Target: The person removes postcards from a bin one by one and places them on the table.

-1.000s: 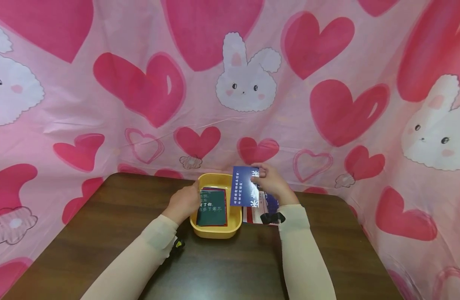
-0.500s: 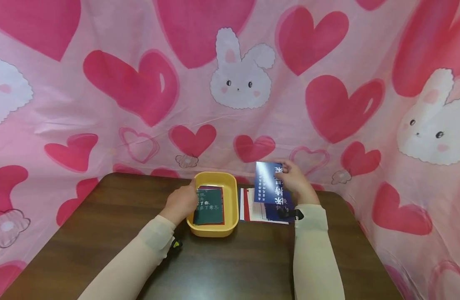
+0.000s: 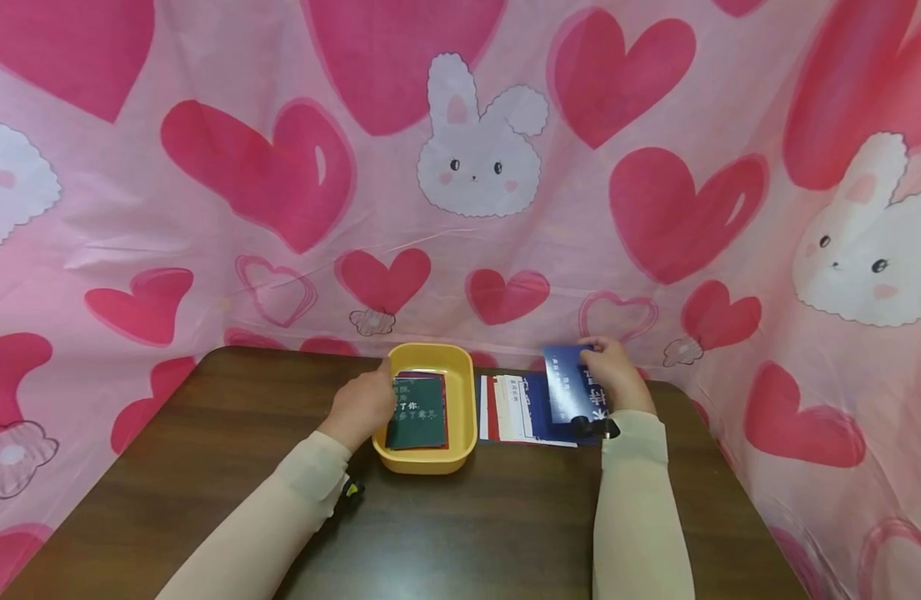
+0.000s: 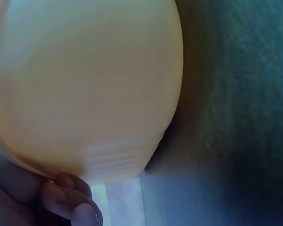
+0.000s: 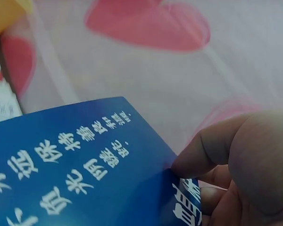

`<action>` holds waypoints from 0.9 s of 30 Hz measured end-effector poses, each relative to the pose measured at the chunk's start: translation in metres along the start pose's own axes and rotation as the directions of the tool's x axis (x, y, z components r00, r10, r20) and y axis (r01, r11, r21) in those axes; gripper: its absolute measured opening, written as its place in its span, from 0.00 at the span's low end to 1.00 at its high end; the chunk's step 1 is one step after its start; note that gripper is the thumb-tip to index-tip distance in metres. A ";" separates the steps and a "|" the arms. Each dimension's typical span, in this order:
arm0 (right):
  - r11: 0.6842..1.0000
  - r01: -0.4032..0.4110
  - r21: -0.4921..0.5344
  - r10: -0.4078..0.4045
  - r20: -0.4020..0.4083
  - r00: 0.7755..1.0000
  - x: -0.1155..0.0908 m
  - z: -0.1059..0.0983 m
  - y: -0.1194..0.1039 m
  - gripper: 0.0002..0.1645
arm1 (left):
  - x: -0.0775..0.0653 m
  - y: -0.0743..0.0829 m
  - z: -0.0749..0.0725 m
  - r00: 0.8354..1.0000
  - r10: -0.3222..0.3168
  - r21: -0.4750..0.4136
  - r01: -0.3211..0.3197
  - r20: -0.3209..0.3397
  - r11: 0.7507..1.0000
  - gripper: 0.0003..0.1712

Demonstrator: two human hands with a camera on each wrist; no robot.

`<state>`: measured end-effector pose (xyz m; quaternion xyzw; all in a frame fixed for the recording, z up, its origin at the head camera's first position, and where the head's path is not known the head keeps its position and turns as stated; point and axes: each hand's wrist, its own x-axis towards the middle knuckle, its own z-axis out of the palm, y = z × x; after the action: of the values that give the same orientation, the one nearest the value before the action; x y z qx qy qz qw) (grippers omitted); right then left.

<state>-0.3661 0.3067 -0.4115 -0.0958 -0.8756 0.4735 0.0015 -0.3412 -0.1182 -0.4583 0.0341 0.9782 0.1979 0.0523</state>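
Observation:
A blue card (image 3: 568,383) with white writing is pinched at its edge between the thumb and fingers of my right hand (image 3: 618,375). In the right wrist view the card (image 5: 99,165) slants, thumb on its printed face. Beneath it in the head view lie fanned cards (image 3: 513,408), white, red and dark blue, partly hidden by it. My left hand (image 3: 361,407) grips the left wall of a yellow plastic basin (image 3: 468,417). The left wrist view has curled fingers (image 4: 68,197) at the basin's side. Inside the basin lies a stack of cards with a dark green card (image 3: 418,417) on top.
The dark brown wooden table (image 3: 460,533) carries the basin and cards. A pink curtain (image 3: 475,242) with hearts and rabbits hangs right behind the table's back edge and along both sides.
My right hand has carried the blue card rightward from beside the basin, then lowered it over the right end of the fanned cards. The left hand keeps its grip on the basin.

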 end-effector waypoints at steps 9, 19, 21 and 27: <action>0.995 -0.085 -0.043 0.085 -0.001 0.996 0.014 -0.001 0.038 0.28 | 0.000 0.000 0.000 1.000 -0.003 -0.005 0.003 0.006 1.000 0.42; 0.989 -0.139 -0.057 0.143 0.074 0.987 0.024 0.012 0.051 0.31 | 0.001 0.000 -0.001 1.000 -0.014 0.003 0.014 0.018 1.000 0.45; 0.986 -0.147 -0.073 0.153 0.084 0.985 0.023 0.015 0.053 0.31 | 0.001 0.000 -0.001 1.000 -0.014 0.003 0.014 0.018 1.000 0.45; 0.975 -0.136 -0.173 0.150 0.071 0.986 0.024 0.021 0.057 0.31 | 0.000 0.000 0.000 1.000 -0.002 -0.009 0.002 0.006 1.000 0.44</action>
<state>-0.3824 0.3240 -0.4721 -0.1385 -0.9024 0.4006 -0.0774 -0.3415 -0.1185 -0.4582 0.0333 0.9772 0.2024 0.0556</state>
